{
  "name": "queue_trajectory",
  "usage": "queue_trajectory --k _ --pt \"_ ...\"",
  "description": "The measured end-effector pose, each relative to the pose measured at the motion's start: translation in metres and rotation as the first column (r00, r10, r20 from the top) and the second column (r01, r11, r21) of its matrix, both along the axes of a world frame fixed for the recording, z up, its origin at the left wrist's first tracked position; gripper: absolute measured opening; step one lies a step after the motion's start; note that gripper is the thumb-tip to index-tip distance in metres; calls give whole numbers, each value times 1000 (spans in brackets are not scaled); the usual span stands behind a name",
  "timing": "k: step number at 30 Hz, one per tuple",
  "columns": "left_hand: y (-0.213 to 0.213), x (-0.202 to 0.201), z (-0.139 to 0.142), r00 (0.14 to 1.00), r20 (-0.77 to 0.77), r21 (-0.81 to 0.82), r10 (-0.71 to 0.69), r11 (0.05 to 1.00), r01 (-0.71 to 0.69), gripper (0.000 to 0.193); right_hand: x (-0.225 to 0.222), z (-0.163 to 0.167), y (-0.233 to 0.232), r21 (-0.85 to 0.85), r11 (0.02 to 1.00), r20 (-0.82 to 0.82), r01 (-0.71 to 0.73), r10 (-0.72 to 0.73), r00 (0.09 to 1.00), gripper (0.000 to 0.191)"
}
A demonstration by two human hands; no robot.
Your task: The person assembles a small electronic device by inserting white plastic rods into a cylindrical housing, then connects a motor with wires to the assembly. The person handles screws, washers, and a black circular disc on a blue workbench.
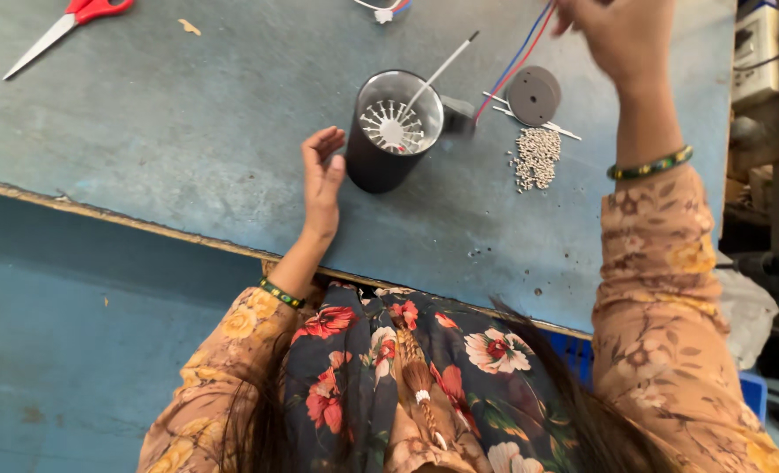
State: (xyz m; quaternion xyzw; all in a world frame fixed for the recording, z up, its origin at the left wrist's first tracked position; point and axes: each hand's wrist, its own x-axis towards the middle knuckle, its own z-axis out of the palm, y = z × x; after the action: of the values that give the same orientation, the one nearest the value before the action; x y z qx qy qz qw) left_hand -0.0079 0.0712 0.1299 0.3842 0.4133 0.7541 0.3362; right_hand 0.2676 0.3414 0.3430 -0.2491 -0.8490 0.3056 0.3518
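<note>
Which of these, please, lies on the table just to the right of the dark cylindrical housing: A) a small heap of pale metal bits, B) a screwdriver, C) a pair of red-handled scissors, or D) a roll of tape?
A: the small heap of pale metal bits lies on the table right of the dark cylindrical housing, below a grey disc; the red-handled scissors lie far off at the top left.

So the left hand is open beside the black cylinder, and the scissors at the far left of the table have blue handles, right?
Not quite. The head view shows the scissors have red handles, not blue. The rest holds: the left hand is open beside the black cylinder, and the scissors lie at the far left of the table.
</note>
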Motion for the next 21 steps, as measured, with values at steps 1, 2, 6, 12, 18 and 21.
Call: queue_trajectory --k 1,2,6,12,18,21 --pt "-1 1 8 1000 2 4 18 1000 -18 50 6 0 -11 -157 986 -91 -54 40 995 16" --pt "-3 1 19 999 -35 7 33 999 -33 49 13 -2 -23 -76 996 -45 -38 35 998 18" --pt "-22 -13 73 957 -257 70 132 991 -118 38 15 -29 -71 -96 982 -194 -165 144 970 31" --pt "-24 -6 141 791 -590 187 163 980 -62 22 -19 -65 -113 -494 791 -552 -360 35 833 48" --pt "-5 15 153 732 -670 135 126 990 -47 9 -35 -76 -125 -706 483 -637 -518 -114 762 62" --pt "-2 16 149 757 -652 92 48 996 16 11 -28 -78 -125 -740 389 -631 -549 -116 767 47"
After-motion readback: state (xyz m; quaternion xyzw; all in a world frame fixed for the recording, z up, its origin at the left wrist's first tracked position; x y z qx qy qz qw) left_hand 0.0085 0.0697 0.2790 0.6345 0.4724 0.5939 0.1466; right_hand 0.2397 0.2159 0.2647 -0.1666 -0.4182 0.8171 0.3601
